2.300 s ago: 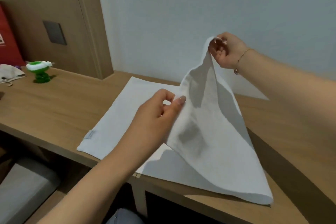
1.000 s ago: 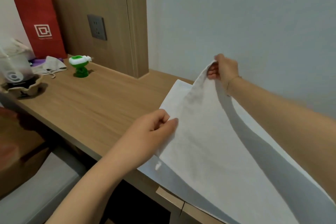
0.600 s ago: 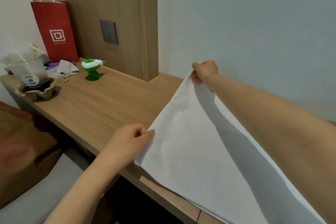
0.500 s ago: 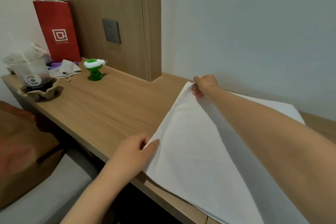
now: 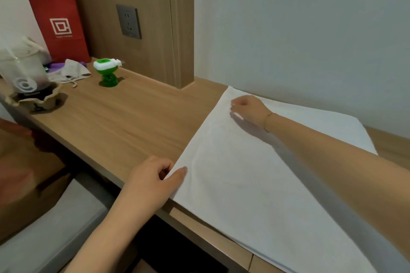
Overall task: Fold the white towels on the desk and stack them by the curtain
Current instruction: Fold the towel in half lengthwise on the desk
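Observation:
A white towel [image 5: 250,179] lies flat on the wooden desk [image 5: 124,122], folded over onto itself, with a lower layer showing at the far right. My left hand [image 5: 155,179] pinches its near left corner at the desk's front edge. My right hand [image 5: 248,107] sits on the far left corner near the wall, fingers curled down on the cloth; whether it still pinches the cloth is unclear. No curtain is in view.
At the desk's left end stand a red paper bag [image 5: 57,22], a green and white plug-in device [image 5: 107,72], a crumpled grey cloth [image 5: 71,72] and a plastic cup in a paper tray [image 5: 26,82]. A wall socket [image 5: 128,21] sits on the wood panel.
Both hands have carried the lifted towel half leftward and lowered it flat onto the desk. The camera has turned left, bringing the bag and cup into view.

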Demonstrator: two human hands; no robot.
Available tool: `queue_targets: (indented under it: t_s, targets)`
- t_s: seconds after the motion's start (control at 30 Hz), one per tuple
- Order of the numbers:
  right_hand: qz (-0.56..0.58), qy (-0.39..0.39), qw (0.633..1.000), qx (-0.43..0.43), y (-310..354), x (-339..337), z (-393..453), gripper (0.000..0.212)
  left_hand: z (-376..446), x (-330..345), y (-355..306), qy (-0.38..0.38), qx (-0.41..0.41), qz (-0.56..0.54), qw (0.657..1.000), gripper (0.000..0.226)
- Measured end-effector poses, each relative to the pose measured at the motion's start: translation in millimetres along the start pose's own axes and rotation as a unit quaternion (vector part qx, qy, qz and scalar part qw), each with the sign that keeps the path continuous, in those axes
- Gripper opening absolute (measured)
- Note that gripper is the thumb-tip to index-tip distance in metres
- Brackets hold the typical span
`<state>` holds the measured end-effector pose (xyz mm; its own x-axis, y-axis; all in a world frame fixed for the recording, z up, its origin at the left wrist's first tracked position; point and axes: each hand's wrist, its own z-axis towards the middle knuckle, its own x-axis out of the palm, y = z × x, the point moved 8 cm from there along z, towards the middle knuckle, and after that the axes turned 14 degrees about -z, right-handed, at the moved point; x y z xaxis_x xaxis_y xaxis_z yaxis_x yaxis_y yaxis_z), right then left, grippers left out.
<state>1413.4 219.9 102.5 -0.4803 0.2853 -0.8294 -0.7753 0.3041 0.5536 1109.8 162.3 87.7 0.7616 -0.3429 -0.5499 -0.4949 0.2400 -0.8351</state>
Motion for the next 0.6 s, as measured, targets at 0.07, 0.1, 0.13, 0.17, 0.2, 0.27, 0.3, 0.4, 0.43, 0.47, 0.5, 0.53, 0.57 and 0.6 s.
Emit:
queue_targets:
  t_s: [0.07, 0.1, 0.13, 0.17, 0.2, 0.27, 0.3, 0.4, 0.43, 0.47, 0.5, 0.53, 0.57, 0.6]
  targets:
    - [0.024, 0.044, 0.999, 0.011, -7, -6, -31, 0.021, -3, 3, -1, 0.022, -0.004, 0.004, 1.0, 0.042]
    - [0.004, 0.049, 0.999, 0.005, -8, -15, -52, 0.025, -5, 4, -2, 0.024, -0.003, 0.004, 1.0, 0.041]
    - [-0.056, 0.039, 0.998, -0.01, -9, -28, -75, 0.027, -7, 4, -5, 0.019, 0.0, 0.004, 1.0, 0.036]
    - [-0.132, 0.025, 0.99, -0.029, -8, -42, -100, 0.029, -9, 3, -7, 0.009, 0.003, -0.001, 1.0, 0.027]
    - [-0.195, 0.013, 0.98, -0.048, -9, -54, -125, 0.029, -13, 2, -10, -0.004, 0.001, -0.014, 1.0, 0.02]
    - [-0.272, 0.011, 0.961, -0.044, -16, -71, -176, 0.026, -20, 3, -14, -0.015, -0.012, -0.039, 0.999, 0.032]
    - [-0.293, 0.026, 0.955, -0.03, -21, -76, -201, 0.024, -24, 6, -15, -0.007, -0.012, -0.04, 0.999, 0.039]
    - [-0.322, 0.097, 0.942, 0.006, -43, -76, -250, 0.027, -36, 24, -24, 0.045, 0.011, -0.008, 0.999, 0.041]
    - [-0.324, 0.108, 0.94, 0.012, -50, -76, -259, 0.031, -42, 31, -27, 0.065, 0.012, 0.005, 0.998, 0.04]
    - [-0.328, 0.109, 0.938, 0.018, -57, -79, -264, 0.035, -49, 37, -32, 0.079, 0.015, 0.019, 0.997, 0.037]
    - [-0.335, 0.104, 0.936, 0.023, -67, -83, -266, 0.037, -56, 44, -39, 0.085, 0.023, 0.036, 0.995, 0.034]
    - [-0.343, 0.101, 0.933, 0.032, -75, -87, -266, 0.039, -65, 50, -49, 0.086, 0.039, 0.058, 0.994, 0.028]
    - [-0.351, 0.101, 0.93, 0.04, -84, -91, -266, 0.041, -74, 57, -60, 0.088, 0.059, 0.087, 0.99, 0.02]
    - [-0.357, 0.104, 0.927, 0.047, -91, -95, -265, 0.042, -85, 66, -73, 0.095, 0.079, 0.118, 0.985, 0.013]
